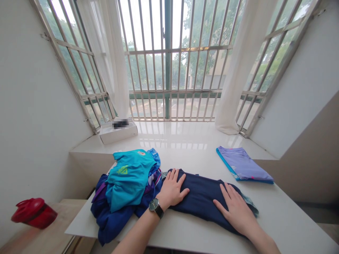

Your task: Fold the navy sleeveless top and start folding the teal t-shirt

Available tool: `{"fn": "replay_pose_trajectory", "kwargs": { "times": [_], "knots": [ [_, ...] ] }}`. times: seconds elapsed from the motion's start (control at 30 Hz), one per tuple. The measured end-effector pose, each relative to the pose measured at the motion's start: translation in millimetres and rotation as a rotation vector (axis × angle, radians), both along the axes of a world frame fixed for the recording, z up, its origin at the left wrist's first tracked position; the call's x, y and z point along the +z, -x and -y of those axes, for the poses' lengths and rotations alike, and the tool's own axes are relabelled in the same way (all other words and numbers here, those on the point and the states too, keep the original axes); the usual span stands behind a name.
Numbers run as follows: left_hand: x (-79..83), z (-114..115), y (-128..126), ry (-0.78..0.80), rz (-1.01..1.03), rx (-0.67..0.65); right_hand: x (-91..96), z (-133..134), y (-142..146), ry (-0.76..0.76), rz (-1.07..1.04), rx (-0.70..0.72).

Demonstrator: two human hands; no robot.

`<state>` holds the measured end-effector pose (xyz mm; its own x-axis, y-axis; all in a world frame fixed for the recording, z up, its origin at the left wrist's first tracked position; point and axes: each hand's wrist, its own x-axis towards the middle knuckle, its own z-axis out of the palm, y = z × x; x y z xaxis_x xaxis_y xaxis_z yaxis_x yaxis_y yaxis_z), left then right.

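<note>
A dark navy garment [202,194], folded into a long band, lies across the white table in front of me. Patterned grey-green cloth [250,204] shows at its right end. My left hand [172,188] rests flat on the garment's left part, fingers spread, with a black-strapped watch on the wrist. Flat on the right part is my right hand [234,206], its fingers also apart. Neither hand grips the cloth. Just left of my left hand is a loose heap of clothes, with a turquoise top [132,180] over dark blue garments [113,222].
At the table's right side lies a folded stack of lilac and blue clothing [243,164]. A white box [119,132] stands on the sill by the barred window [169,53]. White curtains [233,77] hang at both sides. A red lidded container [34,213] is at lower left.
</note>
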<state>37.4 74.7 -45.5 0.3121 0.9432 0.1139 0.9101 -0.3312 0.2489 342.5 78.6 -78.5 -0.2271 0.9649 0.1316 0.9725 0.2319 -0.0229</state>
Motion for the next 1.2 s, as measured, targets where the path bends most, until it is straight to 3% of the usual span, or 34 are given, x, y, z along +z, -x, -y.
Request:
{"fn": "replay_pose_trajectory", "kwargs": {
  "times": [0.43, 0.6, 0.77, 0.97, 1.07, 1.2],
  "knots": [
    [11.0, -11.6, 1.6, -0.01, -0.034, -0.056, 9.6, -2.4, 5.5, 0.037, 0.016, -0.046],
    [16.8, -13.2, -1.5, -0.112, -0.08, -0.069, 8.1, 4.7, 9.1, 0.042, 0.041, -0.096],
    [28.9, 3.9, -14.6, -0.225, -0.115, -0.025, -2.1, 22.0, 7.9, -0.002, 0.078, -0.15],
    [10.0, 27.4, -19.8, -0.065, -0.076, 0.01, -5.7, 39.7, 4.9, -0.066, 0.11, -0.207],
    [6.2, 16.8, -9.6, -0.028, -0.069, -0.075, 0.2, 46.7, 2.6, -0.029, 0.07, -0.194],
    [23.1, -15.5, 0.9, -0.059, -0.124, -0.171, 9.9, 58.9, -1.2, 0.02, 0.002, -0.185]
  ]
}}
